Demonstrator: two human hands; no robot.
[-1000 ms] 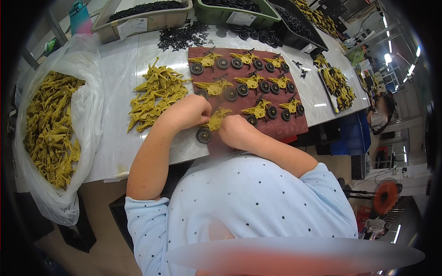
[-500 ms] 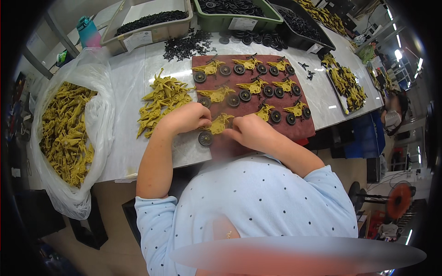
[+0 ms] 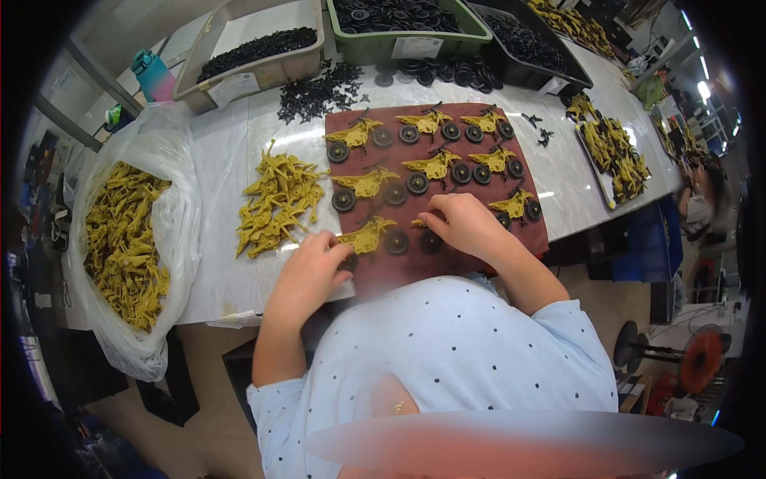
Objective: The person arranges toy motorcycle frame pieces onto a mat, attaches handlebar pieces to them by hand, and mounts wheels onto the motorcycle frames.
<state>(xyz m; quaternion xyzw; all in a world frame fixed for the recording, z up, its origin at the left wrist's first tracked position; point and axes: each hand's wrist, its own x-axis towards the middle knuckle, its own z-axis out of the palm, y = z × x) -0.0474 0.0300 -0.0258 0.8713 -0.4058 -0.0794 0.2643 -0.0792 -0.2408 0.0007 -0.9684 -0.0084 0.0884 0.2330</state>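
Note:
Yellow toy motorcycle bodies with black wheels lie in rows on a dark red cloth (image 3: 383, 275). My left hand (image 3: 311, 267) is at the bottom-left toy motorcycle (image 3: 367, 235), its thumb and fingers bent around the black rear wheel (image 3: 349, 261), which they partly cover. That toy's other wheel (image 3: 396, 243) lies by its front end. My right hand (image 3: 463, 223) pinches at the middle toy of the bottom row; only a yellow tip (image 3: 419, 223) of its body shows beside the fingertips. A black wheel (image 3: 431, 241) lies under that hand.
Left of the cloth lies a pile of yellow bodies (image 3: 279, 199), beside a plastic bag (image 3: 187, 231) full of more. Behind are loose black parts (image 3: 319, 92), a beige bin (image 3: 191, 88), a green bin (image 3: 471, 40) and a black bin (image 3: 586, 76). A tray of yellow toys (image 3: 610, 156) stands right.
My left hand has drawn back from the bottom-left body toward its rear wheel. My right hand has shifted right, off that toy and onto the middle one. The view has tilted slightly.

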